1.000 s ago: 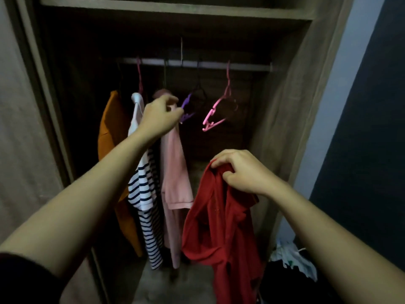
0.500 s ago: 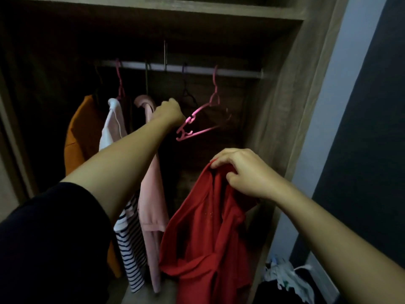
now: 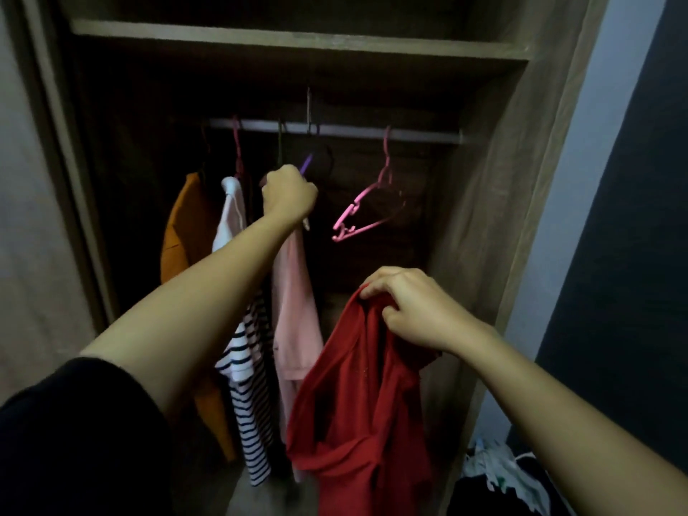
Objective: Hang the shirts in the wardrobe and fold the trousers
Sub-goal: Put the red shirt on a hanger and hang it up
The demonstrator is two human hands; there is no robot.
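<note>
Three garments hang from the rail (image 3: 350, 129) at centre left: an orange top (image 3: 186, 225), a striped shirt (image 3: 245, 385), a pink shirt (image 3: 294, 310). The left hand (image 3: 288, 195) is clenched round a purple hanger (image 3: 306, 165) (only its tip shows) above the pink shirt; a pink hanger (image 3: 366, 214) hangs to its right. The right hand (image 3: 413, 310), lower centre, pinches the red shirt (image 3: 357, 404), which dangles before the wardrobe (image 3: 495, 217).
</note>
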